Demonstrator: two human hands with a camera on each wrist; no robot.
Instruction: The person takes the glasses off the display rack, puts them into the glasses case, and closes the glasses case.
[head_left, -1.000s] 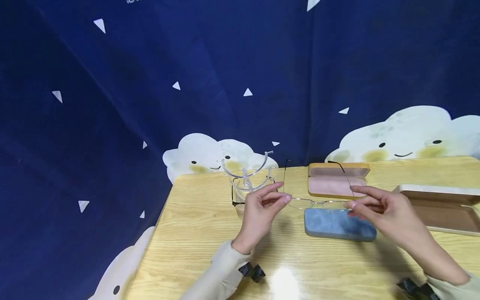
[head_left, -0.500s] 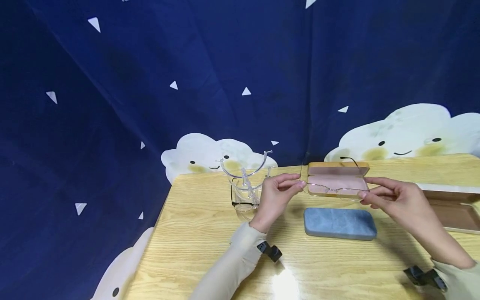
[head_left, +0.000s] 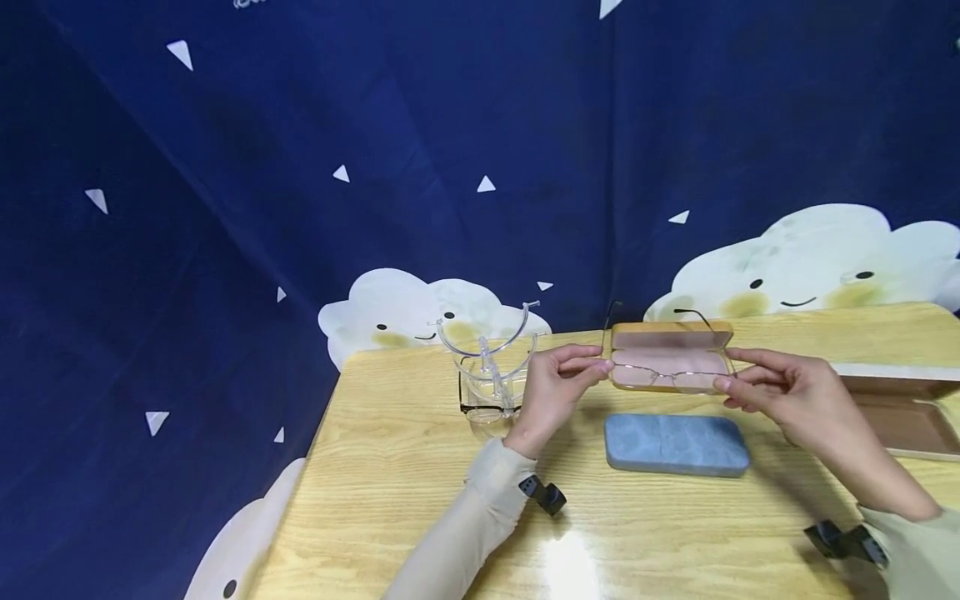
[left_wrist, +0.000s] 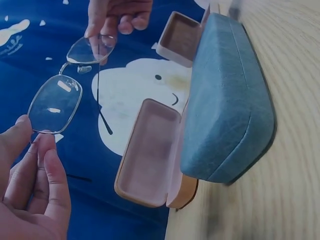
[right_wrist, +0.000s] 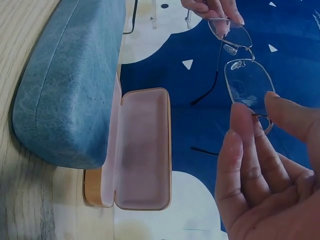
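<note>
A pair of thin metal-framed eyeglasses [head_left: 663,377] is held up by both hands, its temples unfolded and pointing away. My left hand [head_left: 557,393] pinches the left end of the frame between thumb and fingers. At the other end, the right hand [head_left: 795,404] pinches the frame near its hinge. Behind the glasses in the head view lies an open orange glasses case [head_left: 672,335] with pink lining. A closed blue glasses case [head_left: 677,445] rests on the table nearer the person. In the left wrist view the clear lenses [left_wrist: 56,104] show, apart from both cases.
A clear tiered display stand [head_left: 491,367] is left of the hands, with black-framed glasses [head_left: 487,409] on it. An open white case [head_left: 903,408] with brown lining lies at right, partly behind the right hand. A blue curtain [head_left: 450,125] hangs behind the wooden table [head_left: 390,475].
Both hands have carried the eyeglasses right and away from the person, from above the blue case to in front of the orange case. Over the last half second they barely move.
</note>
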